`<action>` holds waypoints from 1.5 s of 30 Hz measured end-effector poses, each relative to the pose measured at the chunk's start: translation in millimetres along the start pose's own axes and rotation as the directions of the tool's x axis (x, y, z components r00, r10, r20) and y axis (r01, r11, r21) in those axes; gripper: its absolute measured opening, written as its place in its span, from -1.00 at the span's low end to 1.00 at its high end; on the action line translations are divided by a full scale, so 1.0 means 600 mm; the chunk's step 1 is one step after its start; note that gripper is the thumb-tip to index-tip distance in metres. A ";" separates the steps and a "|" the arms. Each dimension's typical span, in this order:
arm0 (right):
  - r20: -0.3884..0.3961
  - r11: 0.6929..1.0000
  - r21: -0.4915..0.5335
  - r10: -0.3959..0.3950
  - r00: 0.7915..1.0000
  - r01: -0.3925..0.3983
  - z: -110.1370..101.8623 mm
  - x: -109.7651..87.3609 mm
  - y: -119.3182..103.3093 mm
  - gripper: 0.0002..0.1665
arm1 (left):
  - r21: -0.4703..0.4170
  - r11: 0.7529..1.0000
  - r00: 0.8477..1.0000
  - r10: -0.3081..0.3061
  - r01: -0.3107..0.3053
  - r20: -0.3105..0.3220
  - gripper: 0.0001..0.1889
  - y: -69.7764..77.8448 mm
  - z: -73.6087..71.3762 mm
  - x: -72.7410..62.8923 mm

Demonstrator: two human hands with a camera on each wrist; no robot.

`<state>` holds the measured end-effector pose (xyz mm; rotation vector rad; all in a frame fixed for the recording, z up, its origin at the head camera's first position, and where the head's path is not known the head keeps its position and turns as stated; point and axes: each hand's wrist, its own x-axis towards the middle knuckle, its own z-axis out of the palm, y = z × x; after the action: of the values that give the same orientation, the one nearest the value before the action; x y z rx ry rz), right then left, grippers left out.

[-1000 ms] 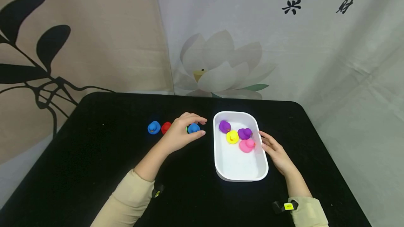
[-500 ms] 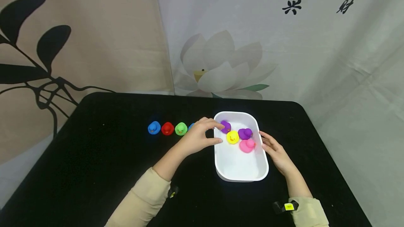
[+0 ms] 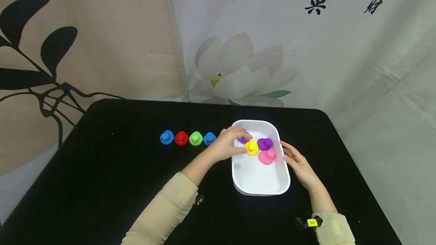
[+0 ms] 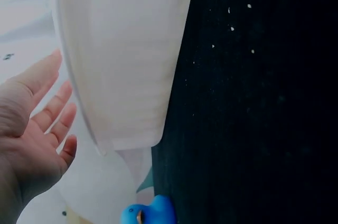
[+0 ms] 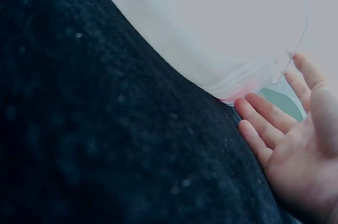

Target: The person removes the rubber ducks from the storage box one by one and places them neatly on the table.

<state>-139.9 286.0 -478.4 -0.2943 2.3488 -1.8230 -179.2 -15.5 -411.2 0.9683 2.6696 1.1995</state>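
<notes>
A white plastic tub (image 3: 260, 180) holds a yellow rubber duck (image 3: 252, 147), a pink duck (image 3: 267, 157), a purple duck (image 3: 265, 144) and a second purple duck (image 3: 242, 140), partly covered by fingers. My left hand (image 3: 227, 144) reaches over the tub's left rim, thumb and fingers spread apart around the yellow duck's left side. In the left wrist view that hand (image 4: 37, 139) has nothing in its grasp. My right hand (image 3: 301, 167) rests its fingertips against the tub's right side; the right wrist view shows its fingers (image 5: 266, 113) extended at the wall.
Left of the tub, a blue duck (image 3: 166, 137), a red duck (image 3: 181, 138), a green duck (image 3: 195, 138) and another blue duck (image 3: 209, 138) stand in a row on the black table (image 3: 102, 177). A printed curtain (image 3: 136, 41) hangs behind.
My left hand has moved right, from around the right-hand blue duck to over the tub, uncovering the green duck and that blue one. The right hand has stayed at the tub's side.
</notes>
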 end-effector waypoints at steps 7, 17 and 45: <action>-0.009 0.999 -0.029 0.021 1.000 -0.021 0.001 0.001 -0.002 -0.38 | 0.059 0.998 0.998 -0.023 0.020 0.052 -0.58 -0.005 0.011 0.023; -0.011 0.999 -0.023 0.024 1.000 -0.024 0.003 0.001 -0.002 -0.38 | 0.141 0.989 0.991 -0.067 0.050 0.117 -0.57 -0.012 0.024 0.048; -0.011 0.999 -0.031 0.031 0.999 -0.031 0.000 0.001 0.004 -0.36 | 0.376 0.912 0.984 -0.177 0.163 0.002 -0.59 -0.007 0.068 0.060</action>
<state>-140.8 286.0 -480.7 -0.2512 2.3771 -1.7794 -198.2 29.4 -435.6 0.7592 2.9416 0.6420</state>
